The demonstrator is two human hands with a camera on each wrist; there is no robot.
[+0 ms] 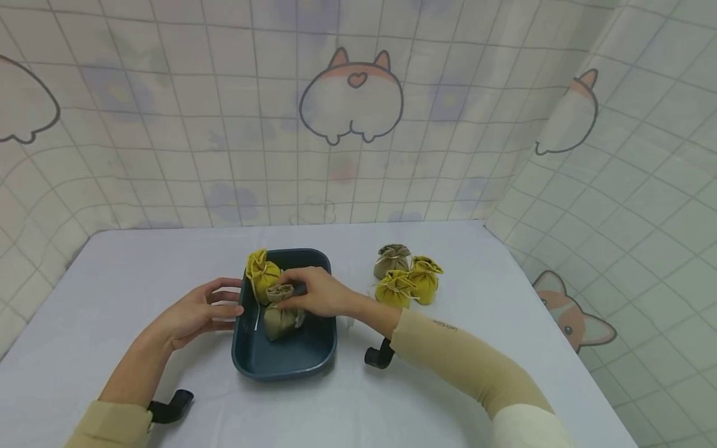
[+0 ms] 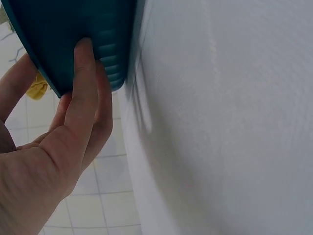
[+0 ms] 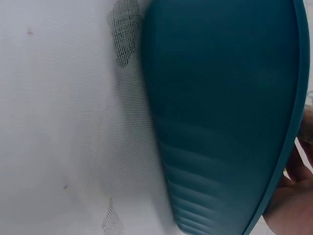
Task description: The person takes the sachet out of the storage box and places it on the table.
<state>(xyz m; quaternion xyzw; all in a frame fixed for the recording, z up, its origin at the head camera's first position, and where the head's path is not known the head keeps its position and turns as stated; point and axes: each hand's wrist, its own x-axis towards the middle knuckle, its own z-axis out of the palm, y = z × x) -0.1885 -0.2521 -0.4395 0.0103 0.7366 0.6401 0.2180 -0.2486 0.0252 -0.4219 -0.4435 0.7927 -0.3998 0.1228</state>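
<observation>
A dark teal plastic basin (image 1: pixel 285 364) sits on the white-covered table. My left hand (image 1: pixel 193 312) holds its left side; in the left wrist view several fingers (image 2: pixel 83 63) lie against the outer wall, with another digit at the rim. Inside the basin, my right hand (image 1: pixel 316 292) pinches the gathered neck of an olive-green drawstring pouch (image 1: pixel 280 322). Behind that pouch, a yellow drawstring pouch (image 1: pixel 262 274) leans in the far left corner. In the right wrist view, the basin wall (image 3: pixel 220 107) covers most of the right hand (image 3: pixel 293 196), and the pouch is hidden.
Right of the basin, beyond my right forearm, stand an olive pouch (image 1: pixel 391 261) and two yellow pouches, one in front (image 1: pixel 395 287) and one to the right (image 1: pixel 426 279). A tile-patterned curtain (image 1: pixel 358 174) rises along the table's back edge. Black wrist mounts (image 1: pixel 170 407) stick out below both wrists.
</observation>
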